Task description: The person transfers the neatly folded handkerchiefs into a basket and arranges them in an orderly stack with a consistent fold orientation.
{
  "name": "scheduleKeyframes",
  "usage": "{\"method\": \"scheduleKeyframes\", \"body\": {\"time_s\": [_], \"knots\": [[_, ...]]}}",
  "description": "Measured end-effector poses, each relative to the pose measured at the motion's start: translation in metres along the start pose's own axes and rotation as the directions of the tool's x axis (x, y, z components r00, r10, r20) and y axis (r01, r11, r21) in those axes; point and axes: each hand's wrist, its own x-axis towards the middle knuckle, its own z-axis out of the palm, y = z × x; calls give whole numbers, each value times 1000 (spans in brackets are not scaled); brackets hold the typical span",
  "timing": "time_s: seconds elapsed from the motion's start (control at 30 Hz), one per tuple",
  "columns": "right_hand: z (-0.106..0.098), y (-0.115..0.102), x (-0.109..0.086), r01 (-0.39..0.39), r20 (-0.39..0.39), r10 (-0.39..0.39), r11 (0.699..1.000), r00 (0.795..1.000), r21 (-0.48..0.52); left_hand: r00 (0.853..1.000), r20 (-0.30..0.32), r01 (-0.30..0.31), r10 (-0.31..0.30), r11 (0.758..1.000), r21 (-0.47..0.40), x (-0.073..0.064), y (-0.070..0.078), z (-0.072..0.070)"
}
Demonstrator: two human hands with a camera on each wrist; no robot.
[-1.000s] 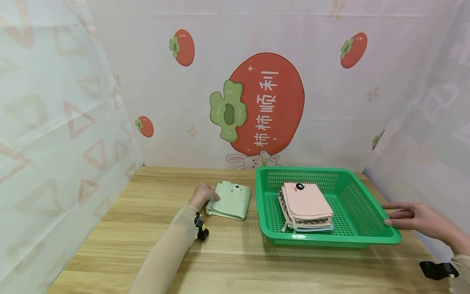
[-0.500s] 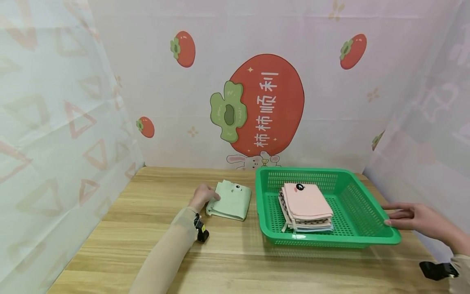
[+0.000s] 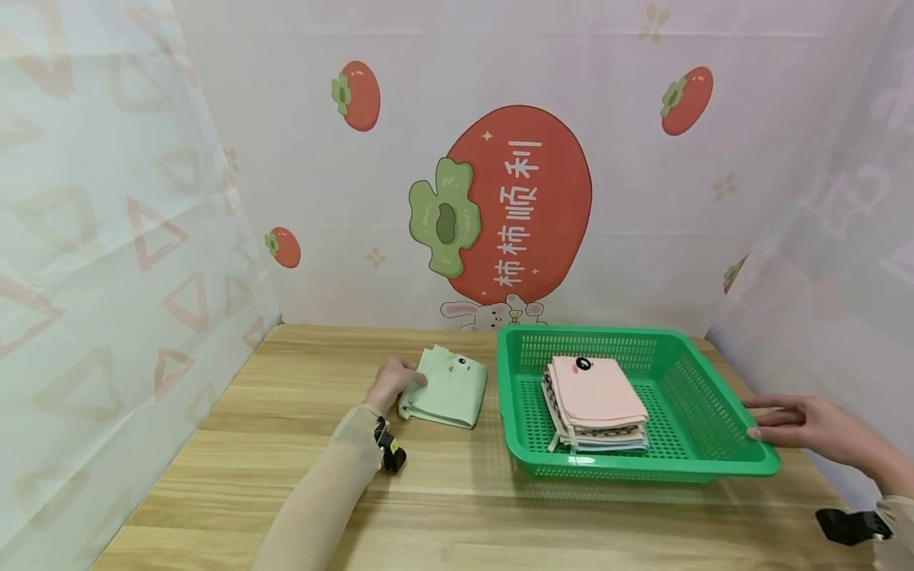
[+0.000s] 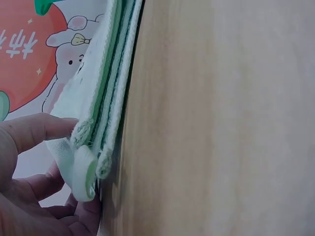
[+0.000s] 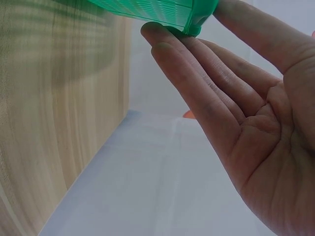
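A folded light green towel (image 3: pixel 457 396) with a small printed face lies on the table left of the basket. My left hand (image 3: pixel 393 381) pinches its left edge, the thumb on top and other fingers low by the underside. Stacked layers and a hanging loop of the towel (image 4: pixel 84 172) show in the left wrist view. To the right, my right hand (image 3: pixel 814 427) holds the right rim of a green plastic basket (image 3: pixel 643 466), thumb at the rim and long fingers (image 5: pixel 197 73) underneath. Inside the basket is a stack of folded towels with a pink towel (image 3: pixel 603 390) on top.
The wooden table (image 3: pixel 243 476) ends at a printed back cloth (image 3: pixel 343 277). Patterned side cloths hang at left and right. The basket's right end lies near the right cloth (image 3: pixel 807 317).
The green towel has shifted very slightly, its back left corner a little higher in view, with my left hand on it. My right hand and the basket have stayed in place.
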Motion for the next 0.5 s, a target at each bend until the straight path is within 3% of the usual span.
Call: {"method": "scheduleKeyframes", "body": {"time_s": [0.5], "knots": [[-1,-3,0,6,-2,-6,1000,1000,-17,1000,5,-29,30,998,-47,-5,3,-1]]}}
